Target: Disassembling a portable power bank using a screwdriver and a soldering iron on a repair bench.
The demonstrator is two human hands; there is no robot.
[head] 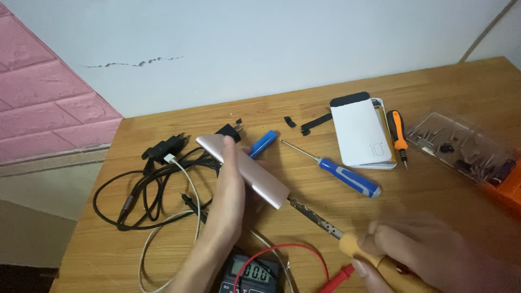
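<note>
Pink rectangular metal power bank [247,171], frame centre, is clamped in left hand [225,203] fingers; right hand [420,255], lower right, grips yellow-handled soldering iron [325,225].

Single head cam, looking down and forward over the wooden table [434,81] toward the white wall [271,49]. Close range: both hands fill the lower frame. No second view to overlap.

pink slim power bank [255,174] | held tilted above table || soldering iron [325,222] | yellow handle, tip under its end
</note>
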